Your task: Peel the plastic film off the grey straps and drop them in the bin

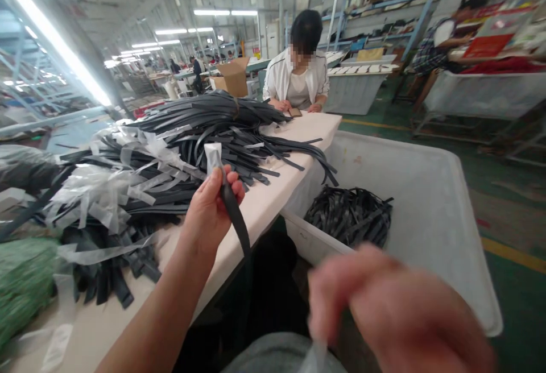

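Note:
My left hand (209, 205) is closed, thumb against fingers, on a flat dark grey strap (235, 216). One end hangs below my hand; at the top a whitish, shiny plastic film (213, 154) sticks out past my thumb. My right hand (396, 305), blurred by motion, is low at the right, its thumb and finger pinching a translucent plastic strip (314, 357). Behind my left hand lies a heap of dark straps (230, 134) on the pale table (268, 205). Pieces of clear film (96, 188) are tangled over the heap's left part.
A white plastic bin (430, 191) beside the table holds a pile of dark straps (350, 214). Green netting (25, 282) lies at the left. Across the table sits a person in a white jacket (279, 74). Another person works beyond the bin. A cardboard box (234, 77) stands behind.

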A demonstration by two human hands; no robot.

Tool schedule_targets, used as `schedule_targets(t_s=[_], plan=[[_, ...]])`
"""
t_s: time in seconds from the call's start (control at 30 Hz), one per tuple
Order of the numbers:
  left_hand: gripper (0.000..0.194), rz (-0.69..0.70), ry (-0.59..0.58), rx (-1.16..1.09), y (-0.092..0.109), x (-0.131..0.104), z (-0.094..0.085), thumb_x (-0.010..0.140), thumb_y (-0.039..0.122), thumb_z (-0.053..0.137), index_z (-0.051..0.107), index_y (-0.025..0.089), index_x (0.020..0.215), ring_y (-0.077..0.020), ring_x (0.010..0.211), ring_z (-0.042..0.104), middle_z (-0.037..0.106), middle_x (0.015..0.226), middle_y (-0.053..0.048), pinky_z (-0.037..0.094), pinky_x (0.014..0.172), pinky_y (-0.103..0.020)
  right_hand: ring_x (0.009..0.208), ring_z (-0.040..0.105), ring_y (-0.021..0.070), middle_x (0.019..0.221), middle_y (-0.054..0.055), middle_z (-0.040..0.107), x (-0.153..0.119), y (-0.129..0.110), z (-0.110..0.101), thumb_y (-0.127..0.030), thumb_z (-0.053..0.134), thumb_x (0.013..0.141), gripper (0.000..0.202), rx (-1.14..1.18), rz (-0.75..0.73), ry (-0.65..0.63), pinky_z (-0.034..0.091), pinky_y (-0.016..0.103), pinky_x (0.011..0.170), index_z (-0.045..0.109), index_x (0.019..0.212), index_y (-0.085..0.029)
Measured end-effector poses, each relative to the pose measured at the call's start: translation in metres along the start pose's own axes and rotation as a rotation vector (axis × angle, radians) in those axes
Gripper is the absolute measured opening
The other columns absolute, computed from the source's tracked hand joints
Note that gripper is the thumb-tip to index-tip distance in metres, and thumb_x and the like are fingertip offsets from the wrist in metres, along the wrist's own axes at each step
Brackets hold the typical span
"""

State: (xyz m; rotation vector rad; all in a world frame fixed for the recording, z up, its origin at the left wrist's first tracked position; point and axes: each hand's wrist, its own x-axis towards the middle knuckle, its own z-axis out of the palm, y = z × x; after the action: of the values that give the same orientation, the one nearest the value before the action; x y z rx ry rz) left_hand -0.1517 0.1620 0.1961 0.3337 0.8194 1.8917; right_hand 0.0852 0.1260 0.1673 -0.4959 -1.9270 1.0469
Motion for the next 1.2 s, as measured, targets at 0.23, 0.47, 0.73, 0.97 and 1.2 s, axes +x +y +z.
schedule_targets(t_s=[0.23,0.47,0.73,0.97,1.2], plan=[[0.03,-0.041,-0.418,-0.041,-0.025,0.016,0.136,0.097,0.04,0.051,0.059,0.019,0.116,-0.0094,0.077,0.071,0.07,0.091,0.001,0.054,0.076,-0.019,0.113,0.059,0.025,0.115,0.01,0.067,0.057,0.07,-0.02,-0.058,0.048,0.095,0.052,0.057,0.038,-0.018,0.042,0.045,0.104,0.054,0.132,-0.021],[0.016,-0.366,-0.367,0.081,-0.156,0.033,0.103,0.087,0.027,0.065,0.066,0.012,0.092,-0.0093,0.058,0.066,0.071,0.076,-0.004,0.053,0.059,-0.018,0.048,0.054,0.012,0.056,0.0,0.056,-0.058,0.108,-0.02,-0.063,0.041,0.095,0.052,0.105,0.553,0.329,0.042,0.023,0.048,0.061,0.084,-0.016],[0.03,-0.758,-0.208,0.325,-0.289,0.0,-0.009,0.075,0.034,0.077,0.07,0.011,0.091,-0.0136,0.063,0.067,0.073,0.081,-0.008,0.049,0.053,-0.02,0.042,0.052,0.012,0.051,0.001,0.057,-0.123,0.152,-0.023,-0.08,0.04,0.082,0.067,0.088,0.947,0.404,0.039,0.022,0.043,0.058,0.072,-0.016],[0.041,-0.781,-0.212,0.426,-0.307,0.004,-0.029,0.062,0.042,0.085,0.071,0.011,0.085,-0.0149,0.069,0.067,0.073,0.079,-0.009,0.045,0.055,-0.02,0.044,0.058,0.013,0.063,0.005,0.066,-0.12,0.172,-0.006,-0.078,0.046,0.082,0.065,0.345,0.939,0.433,0.04,0.022,0.046,0.059,0.087,-0.014],[0.047,-0.835,-0.447,0.504,-0.285,-0.003,-0.042,0.068,0.054,0.077,0.071,0.012,0.088,-0.0143,0.047,0.059,0.063,0.057,-0.001,0.044,0.048,-0.024,0.043,0.055,0.0128,0.055,0.003,0.062,-0.121,0.182,0.003,-0.078,0.049,0.08,0.065,0.395,0.91,0.525,0.041,0.023,0.045,0.058,0.079,-0.014]])
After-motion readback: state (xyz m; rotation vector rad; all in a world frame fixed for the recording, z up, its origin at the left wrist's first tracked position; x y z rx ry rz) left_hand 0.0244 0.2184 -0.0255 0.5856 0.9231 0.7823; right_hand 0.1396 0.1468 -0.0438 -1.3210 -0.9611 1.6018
